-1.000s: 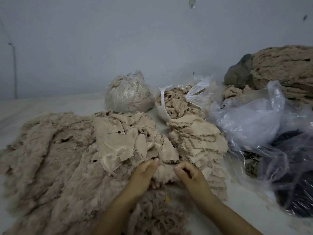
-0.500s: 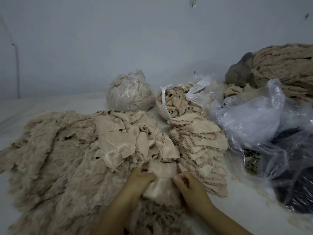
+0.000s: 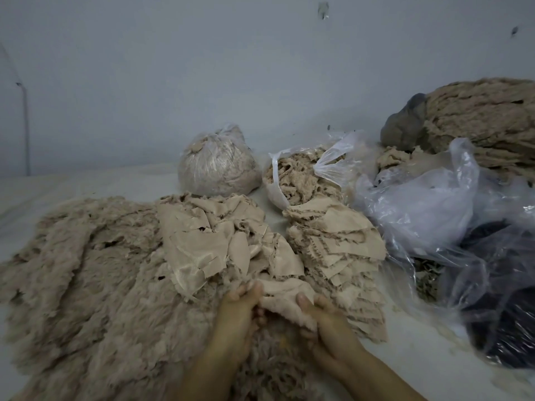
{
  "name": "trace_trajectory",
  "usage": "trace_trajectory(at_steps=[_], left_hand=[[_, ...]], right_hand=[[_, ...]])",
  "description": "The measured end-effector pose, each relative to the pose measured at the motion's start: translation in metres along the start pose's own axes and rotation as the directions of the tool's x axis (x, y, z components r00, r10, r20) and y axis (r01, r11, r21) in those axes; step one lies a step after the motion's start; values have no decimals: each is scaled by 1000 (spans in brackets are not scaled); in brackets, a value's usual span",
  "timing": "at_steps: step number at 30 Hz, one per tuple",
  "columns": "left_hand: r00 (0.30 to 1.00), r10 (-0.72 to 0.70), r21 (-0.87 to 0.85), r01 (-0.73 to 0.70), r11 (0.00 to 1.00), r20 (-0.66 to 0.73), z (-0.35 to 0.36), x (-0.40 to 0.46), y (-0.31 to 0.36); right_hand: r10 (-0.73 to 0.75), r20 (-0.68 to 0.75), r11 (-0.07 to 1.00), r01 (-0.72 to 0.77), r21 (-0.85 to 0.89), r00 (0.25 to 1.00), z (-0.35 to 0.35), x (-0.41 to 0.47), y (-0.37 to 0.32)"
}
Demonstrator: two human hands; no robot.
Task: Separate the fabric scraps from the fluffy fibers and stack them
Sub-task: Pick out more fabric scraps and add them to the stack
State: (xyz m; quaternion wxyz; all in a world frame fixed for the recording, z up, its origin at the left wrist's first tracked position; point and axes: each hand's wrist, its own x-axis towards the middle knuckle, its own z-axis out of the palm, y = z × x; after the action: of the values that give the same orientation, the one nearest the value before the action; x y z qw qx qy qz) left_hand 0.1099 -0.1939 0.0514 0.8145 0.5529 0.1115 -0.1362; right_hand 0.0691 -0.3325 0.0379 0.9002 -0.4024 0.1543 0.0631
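A wide heap of beige fluffy fibers [image 3: 86, 270] covers the left and front of the white surface. Loose beige fabric scraps [image 3: 208, 241] lie on top of it in the middle. To their right stands a neat stack of scraps [image 3: 338, 250]. Between my hands is one beige scrap with fluff on its underside [image 3: 285, 296]. My left hand [image 3: 238, 316] grips its left edge, and my right hand [image 3: 327, 322] pinches its right edge with the thumb on top. Both hands sit just in front of the loose scraps.
A tied clear bag of fibers [image 3: 217, 166] and an open bag of fibers [image 3: 298, 180] stand at the back. Crumpled plastic bags [image 3: 419, 215], one dark [image 3: 503, 314], fill the right side. A big fiber bundle [image 3: 486, 117] lies at the far right against the wall.
My hands closed on a scrap at the front of the pile and have pulled it toward me, spreading it between them; the fluffy underside now shows.
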Motion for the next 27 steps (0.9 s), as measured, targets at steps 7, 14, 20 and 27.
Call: trace_trajectory(at_steps=[7, 14, 20, 27], left_hand=[[946, -244, 209, 200, 957, 214, -8, 0, 3], [974, -177, -28, 183, 983, 142, 12, 11, -7], [992, -130, -265, 128, 956, 12, -1, 29, 13], [979, -130, 247, 89, 965, 155, 20, -1, -8]], right_hand=[[-73, 97, 980, 89, -176, 993, -2, -3, 0], [-146, 90, 852, 172, -495, 985, -2, -9, 5], [-162, 76, 822, 177, -541, 984, -16, -10, 0], [-348, 68, 755, 322, -571, 935, -10, 3, 7]])
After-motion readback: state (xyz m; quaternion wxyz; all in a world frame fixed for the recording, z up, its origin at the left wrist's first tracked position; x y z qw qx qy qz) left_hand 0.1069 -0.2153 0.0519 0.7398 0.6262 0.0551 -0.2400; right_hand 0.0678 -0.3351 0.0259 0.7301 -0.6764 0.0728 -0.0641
